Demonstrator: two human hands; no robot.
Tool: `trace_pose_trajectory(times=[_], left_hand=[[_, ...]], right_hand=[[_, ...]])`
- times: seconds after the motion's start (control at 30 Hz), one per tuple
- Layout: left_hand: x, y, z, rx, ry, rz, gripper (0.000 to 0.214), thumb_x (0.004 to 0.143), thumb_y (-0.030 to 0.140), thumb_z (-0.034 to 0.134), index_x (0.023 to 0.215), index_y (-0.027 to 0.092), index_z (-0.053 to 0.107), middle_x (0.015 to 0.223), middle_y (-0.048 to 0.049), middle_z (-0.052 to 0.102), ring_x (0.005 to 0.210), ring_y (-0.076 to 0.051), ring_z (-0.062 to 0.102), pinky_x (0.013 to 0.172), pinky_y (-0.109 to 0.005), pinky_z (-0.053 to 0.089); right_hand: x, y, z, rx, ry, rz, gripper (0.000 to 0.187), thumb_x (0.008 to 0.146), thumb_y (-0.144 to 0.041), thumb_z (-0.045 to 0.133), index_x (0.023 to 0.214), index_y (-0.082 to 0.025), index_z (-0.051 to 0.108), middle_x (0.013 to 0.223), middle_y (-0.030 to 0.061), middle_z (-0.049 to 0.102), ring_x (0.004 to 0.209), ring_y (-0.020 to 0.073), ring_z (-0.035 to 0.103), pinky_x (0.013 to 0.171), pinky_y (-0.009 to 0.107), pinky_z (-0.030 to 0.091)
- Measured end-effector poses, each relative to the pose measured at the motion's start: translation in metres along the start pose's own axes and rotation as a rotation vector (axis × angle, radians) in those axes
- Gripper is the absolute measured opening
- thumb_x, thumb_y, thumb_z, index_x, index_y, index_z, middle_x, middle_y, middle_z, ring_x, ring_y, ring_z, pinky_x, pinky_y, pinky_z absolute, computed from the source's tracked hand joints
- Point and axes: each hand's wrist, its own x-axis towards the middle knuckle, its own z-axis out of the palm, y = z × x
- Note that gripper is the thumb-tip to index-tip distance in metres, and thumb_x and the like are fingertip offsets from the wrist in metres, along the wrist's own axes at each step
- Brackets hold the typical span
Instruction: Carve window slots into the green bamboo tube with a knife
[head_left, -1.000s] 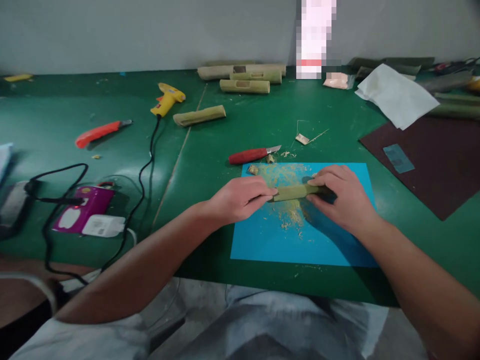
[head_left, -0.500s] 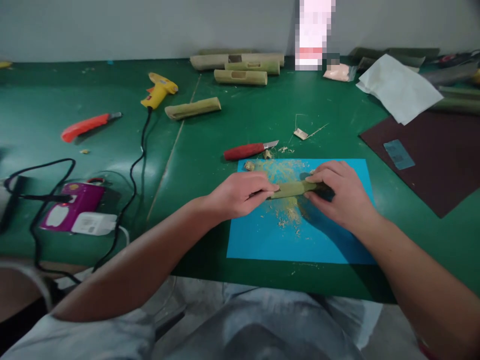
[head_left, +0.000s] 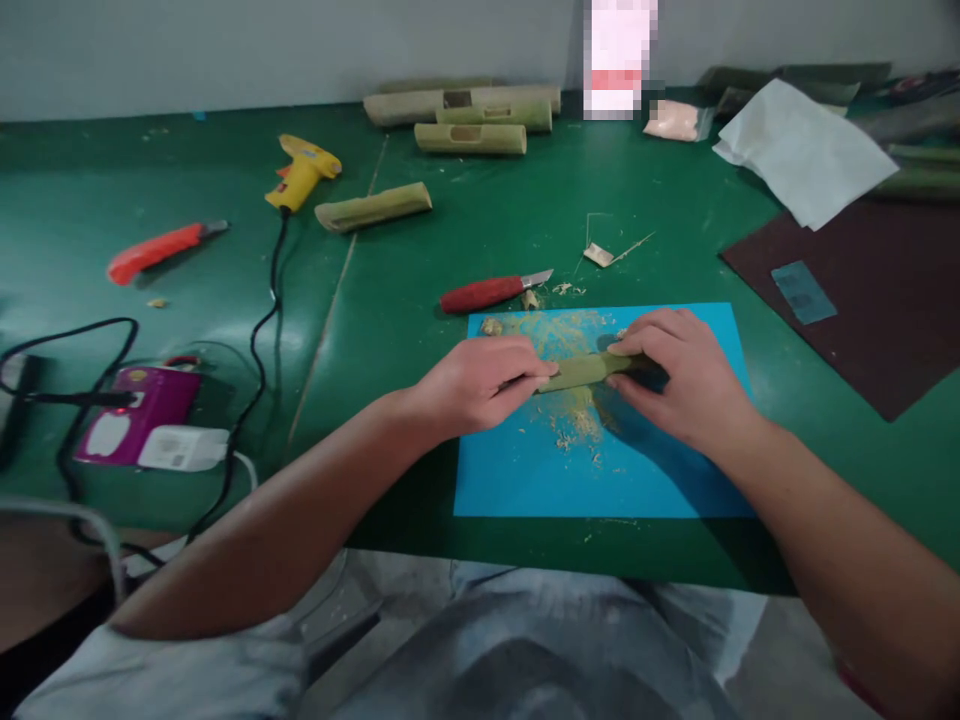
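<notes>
A short green bamboo piece (head_left: 581, 372) lies level between my hands, over a blue sheet (head_left: 540, 480). My left hand (head_left: 491, 380) pinches its left end between thumb and fingers. Its right end is gripped by my right hand (head_left: 671, 370), whose fingers hide that end. Shavings and dust (head_left: 581, 425) are scattered on the sheet below and behind the bamboo. Just beyond the sheet's far edge rests a knife with a red handle (head_left: 484, 293), its short blade pointing right.
Several cut bamboo tubes (head_left: 470, 140) lie at the back. To the left are a yellow glue gun (head_left: 301, 175), an orange utility knife (head_left: 157, 252) and a purple power strip (head_left: 146, 410) with cables. White paper (head_left: 802, 150) overlaps a dark brown board (head_left: 862, 320) on the right.
The view has shifted slightly, so the things on the table appear a little higher and farther left. Both hands keep their hold on the bamboo piece, nearly unmoved.
</notes>
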Motion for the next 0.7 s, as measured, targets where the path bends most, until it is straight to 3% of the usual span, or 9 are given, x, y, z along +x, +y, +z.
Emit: trace_pose_trajectory(times=[0.47,0.7], left_hand=[[0.0034,0.0022,-0.0002,0.029,-0.002,-0.059,0.018,0.096,0.023,0.052,0.102,0.020,0.069,0.090,-0.0044,0.073,0.082,-0.016,0.068,0.073,-0.026,0.053],[0.0002,-0.0011,0.0016,-0.029,0.052,0.008,0.018,0.096,0.022,0.052,0.100,0.017,0.069,0.089,-0.0059,0.073,0.079,-0.015,0.068,0.072,-0.027,0.054]], right_hand=[[0.0031,-0.0024,-0.0043,-0.001,-0.058,0.039,0.017,0.081,-0.026,0.066,0.098,-0.026,0.062,0.105,0.0072,0.066,0.100,0.0273,0.058,0.083,0.045,0.043],[0.0038,0.0008,-0.0052,-0.011,-0.068,0.028,0.019,0.081,-0.027,0.067,0.099,-0.025,0.063,0.103,0.0069,0.066,0.098,0.0267,0.058,0.083,0.044,0.043]])
